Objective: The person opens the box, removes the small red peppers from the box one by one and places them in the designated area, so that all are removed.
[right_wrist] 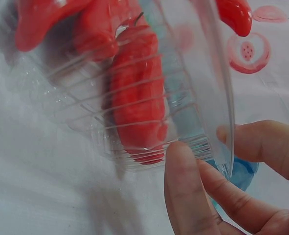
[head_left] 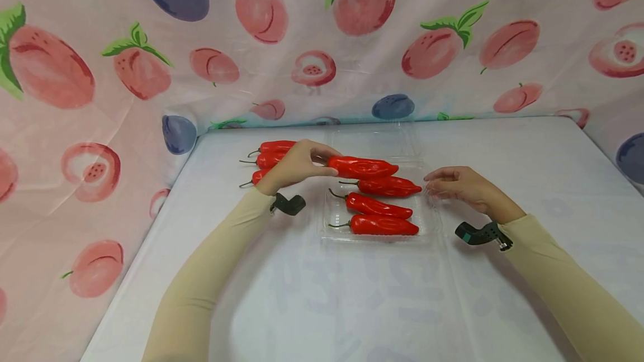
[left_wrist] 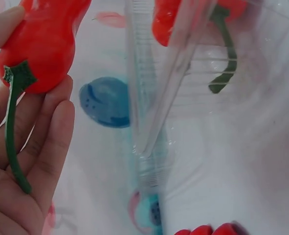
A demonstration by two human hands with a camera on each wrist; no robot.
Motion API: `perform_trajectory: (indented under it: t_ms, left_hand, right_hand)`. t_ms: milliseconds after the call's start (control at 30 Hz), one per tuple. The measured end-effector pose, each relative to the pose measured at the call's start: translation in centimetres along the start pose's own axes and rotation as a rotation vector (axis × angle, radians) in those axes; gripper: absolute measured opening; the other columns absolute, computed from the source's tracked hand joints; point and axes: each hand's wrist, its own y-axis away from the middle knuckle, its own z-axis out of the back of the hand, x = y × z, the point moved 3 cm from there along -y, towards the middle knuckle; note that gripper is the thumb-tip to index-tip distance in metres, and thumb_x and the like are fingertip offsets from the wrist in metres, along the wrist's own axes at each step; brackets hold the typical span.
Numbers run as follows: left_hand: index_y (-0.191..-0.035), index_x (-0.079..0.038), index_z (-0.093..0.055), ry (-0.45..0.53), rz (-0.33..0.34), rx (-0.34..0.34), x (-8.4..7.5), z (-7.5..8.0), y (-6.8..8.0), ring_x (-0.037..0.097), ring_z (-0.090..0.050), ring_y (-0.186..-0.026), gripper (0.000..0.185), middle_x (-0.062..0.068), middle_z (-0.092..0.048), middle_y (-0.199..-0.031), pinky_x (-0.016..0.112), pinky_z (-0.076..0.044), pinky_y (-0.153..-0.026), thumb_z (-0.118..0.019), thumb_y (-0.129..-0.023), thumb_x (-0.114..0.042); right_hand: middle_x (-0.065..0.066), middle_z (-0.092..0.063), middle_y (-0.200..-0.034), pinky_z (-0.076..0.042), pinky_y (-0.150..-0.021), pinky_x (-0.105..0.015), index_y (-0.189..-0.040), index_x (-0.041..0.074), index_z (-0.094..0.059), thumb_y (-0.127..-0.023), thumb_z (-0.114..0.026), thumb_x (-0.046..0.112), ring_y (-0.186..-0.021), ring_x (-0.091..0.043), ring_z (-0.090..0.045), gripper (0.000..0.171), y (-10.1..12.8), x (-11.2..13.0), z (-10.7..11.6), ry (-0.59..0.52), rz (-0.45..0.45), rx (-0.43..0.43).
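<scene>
A glossy red chili pepper (head_left: 363, 167) is in my left hand (head_left: 302, 163), held near its stem end between thumb and fingers. In the left wrist view its green stem (left_wrist: 11, 132) hangs over the palm. Below it stands a clear plastic clamshell box (head_left: 426, 227), lid (head_left: 374, 141) laid back behind. Inside lie three red peppers side by side: a rear one (head_left: 389, 186), a middle one (head_left: 379, 206) and a front one (head_left: 384, 225). My right hand (head_left: 460, 189) pinches the box's right edge; the right wrist view shows a thumb (right_wrist: 183, 181) and a finger on that clear wall.
Left of the box, partly behind my left hand, more red peppers (head_left: 269, 160) lie with stems pointing left. A white cloth (head_left: 352, 295) covers the table. Behind and to the left hangs a fruit-printed curtain (head_left: 216, 27).
</scene>
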Motion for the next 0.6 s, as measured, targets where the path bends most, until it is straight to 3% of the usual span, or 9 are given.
perform_trajectory:
  t_ms: [300,600]
  left_hand:
    - [-0.112,-0.012,-0.069,-0.023,0.052,-0.068,-0.1,1.4,1.1,0.018,-0.065,-0.095,0.037,0.005,-0.070,-0.109,0.031,-0.054,-0.083,-0.076,-0.078,-0.025]
    - [-0.115,-0.012,-0.068,-0.015,0.097,-0.130,0.2,3.3,2.6,0.020,-0.065,-0.097,0.039,0.007,-0.069,-0.110,0.035,-0.053,-0.087,-0.075,-0.079,-0.027]
  right_hand:
    - [-0.011,-0.065,-0.113,-0.053,-0.085,-0.025,-0.131,-0.007,-0.045,-0.095,-0.055,0.025,-0.091,-0.005,-0.062,0.050,-0.1,-0.1,-0.1,-0.015,0.005,0.009]
    - [-0.008,-0.066,-0.111,-0.053,-0.084,-0.023,-0.130,-0.007,-0.046,-0.094,-0.055,0.025,-0.089,-0.005,-0.062,0.049,-0.1,-0.1,-0.1,-0.022,0.016,0.005]
